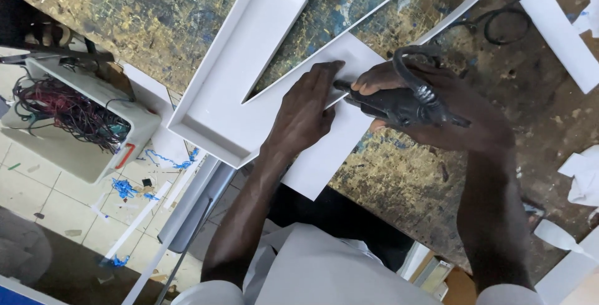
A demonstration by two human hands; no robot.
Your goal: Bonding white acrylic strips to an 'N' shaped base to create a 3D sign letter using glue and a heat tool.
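A large white channel letter with raised walls (232, 86) lies on a paint-stained workbench (399, 174). My left hand (306, 108) presses flat on the letter's face beside the notch, fingers together. My right hand (437, 108) grips a black hand-held power tool (396, 102), whose tip meets the letter's thin wall edge just past my left fingertips. A black cord (409, 61) loops over the top of my right hand.
A white strip (555, 27) and a coiled black cable (505, 27) lie at the bench's far right. White scraps (583, 177) sit at the right edge. Below left, a white bin of tangled wires (75, 114) stands on the tiled floor with blue shavings (125, 187).
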